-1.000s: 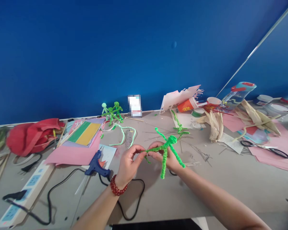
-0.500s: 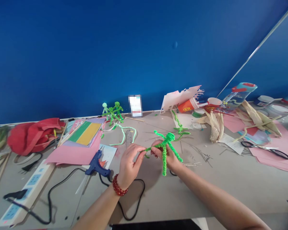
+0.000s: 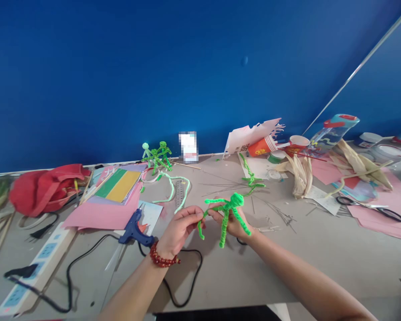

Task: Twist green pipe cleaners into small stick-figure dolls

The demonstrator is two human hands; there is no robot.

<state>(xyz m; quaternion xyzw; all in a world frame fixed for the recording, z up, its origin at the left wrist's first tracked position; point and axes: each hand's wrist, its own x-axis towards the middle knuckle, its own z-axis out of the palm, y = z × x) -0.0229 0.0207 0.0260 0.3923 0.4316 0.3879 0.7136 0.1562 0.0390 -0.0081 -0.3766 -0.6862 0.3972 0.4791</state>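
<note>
A bright green pipe-cleaner figure point(image 3: 227, 213) with a looped head and twisted limbs is held just above the grey table point(image 3: 287, 263). My left hand point(image 3: 180, 229), with a red bead bracelet on its wrist, pinches the tip of one limb at the figure's left. My right hand point(image 3: 235, 223) grips the figure's body from behind, fingers closed round it. Two similar green figures point(image 3: 156, 157) stand at the back by the blue wall. More bent green pipe cleaner point(image 3: 250, 176) lies beyond my hands.
A blue glue gun point(image 3: 133, 229) with a black cord lies left of my hands, beside a power strip point(image 3: 36, 267). Coloured paper point(image 3: 115, 191), a red bag point(image 3: 43, 187), a ruler point(image 3: 179, 192), thin wires point(image 3: 277, 214), scissors point(image 3: 370, 207), paper cups point(image 3: 263, 145) and dried husks point(image 3: 299, 174) lie around.
The figure has been turned and lowered slightly; its upper arm now lies flatter. My left hand has shifted a little down and right, still pinching the limb's tip.
</note>
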